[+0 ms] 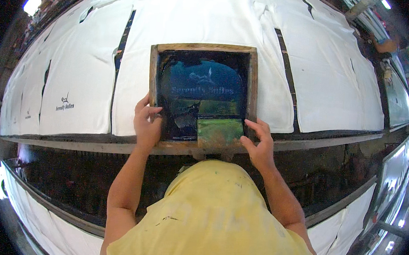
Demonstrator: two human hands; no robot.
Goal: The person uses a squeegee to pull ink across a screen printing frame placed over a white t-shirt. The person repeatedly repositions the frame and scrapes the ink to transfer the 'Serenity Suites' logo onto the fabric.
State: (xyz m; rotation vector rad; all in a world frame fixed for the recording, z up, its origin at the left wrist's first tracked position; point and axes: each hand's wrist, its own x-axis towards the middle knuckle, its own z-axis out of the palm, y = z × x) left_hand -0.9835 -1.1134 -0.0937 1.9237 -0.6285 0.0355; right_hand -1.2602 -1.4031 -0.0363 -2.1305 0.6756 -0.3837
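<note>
Both bare arms (118,216) are bending at the elbows (294,220), the forearms angling forward and inward. The left forearm (133,173) is leading up to the left hand (148,126), which is curling inward and gripping, its fingers (154,110) bending. The right forearm (280,187) is slanting leftward to the right hand (261,143), which is also gripping, its thumb (247,143) standing apart from the finger above. The hands are facing each other, well apart
</note>
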